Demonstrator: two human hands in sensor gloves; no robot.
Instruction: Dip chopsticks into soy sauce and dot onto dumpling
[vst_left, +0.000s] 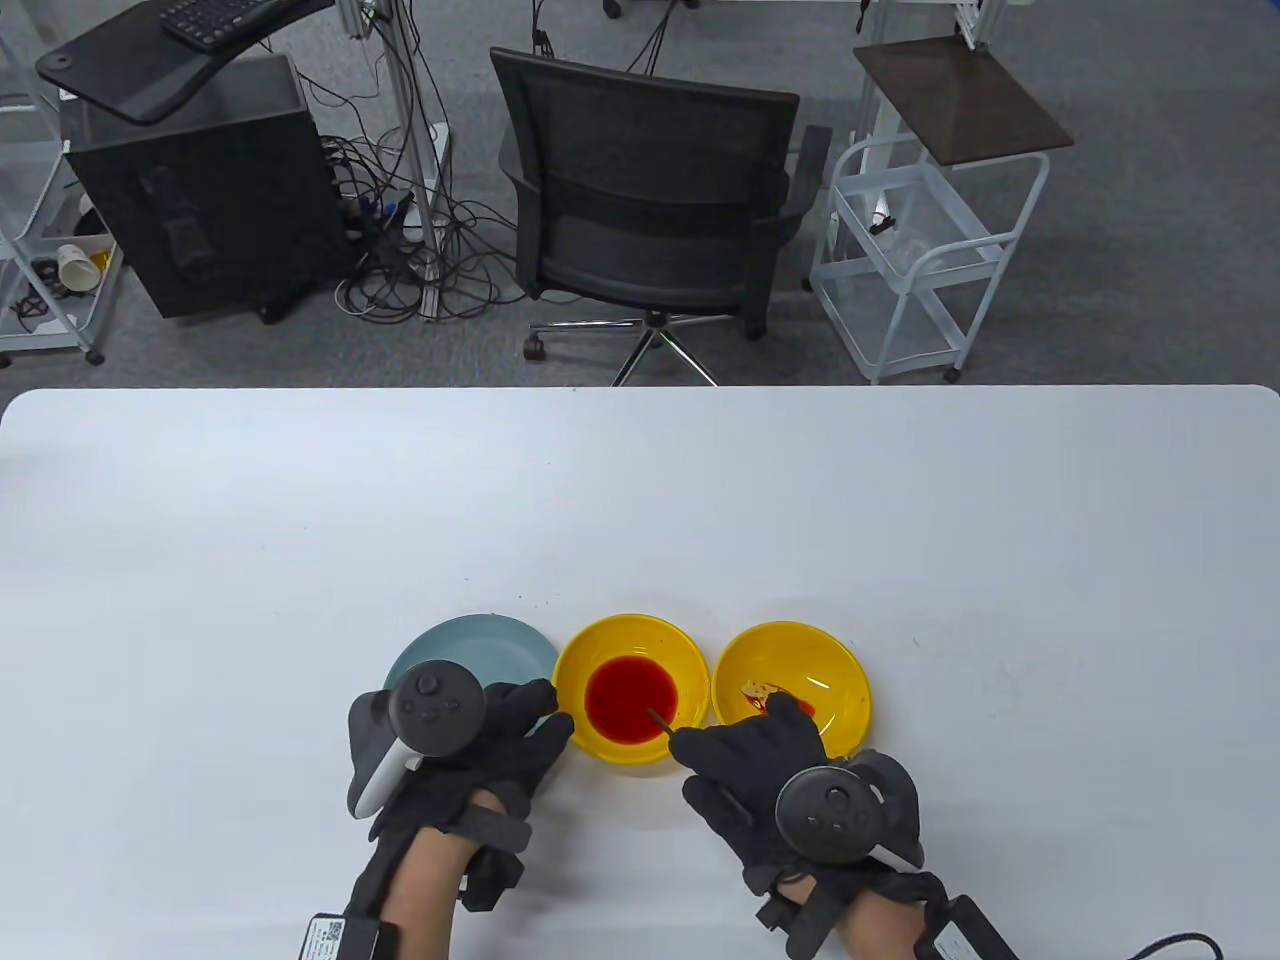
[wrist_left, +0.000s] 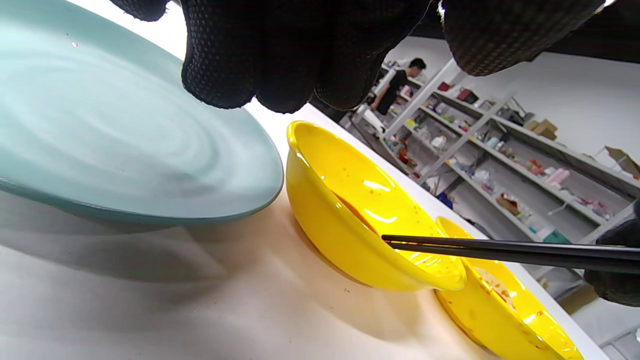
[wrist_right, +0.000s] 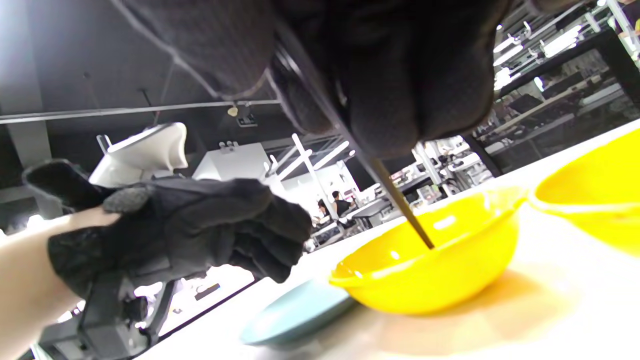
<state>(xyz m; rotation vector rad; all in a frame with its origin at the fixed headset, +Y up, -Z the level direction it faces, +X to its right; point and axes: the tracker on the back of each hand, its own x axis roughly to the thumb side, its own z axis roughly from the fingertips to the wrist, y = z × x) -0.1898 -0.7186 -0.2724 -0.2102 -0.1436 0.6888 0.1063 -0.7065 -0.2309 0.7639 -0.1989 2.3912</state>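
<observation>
Chopsticks mostly hidden inside right hand, tips in sauce.

The table view looks steeply down from high at the near edge of the desk, facing a chair beyond. The left wrist view sits low, just above the desk, very close to a teal plate, facing rightward across the sauce bowl. The right wrist view, equally low, faces leftward; both share that bowl.
</observation>
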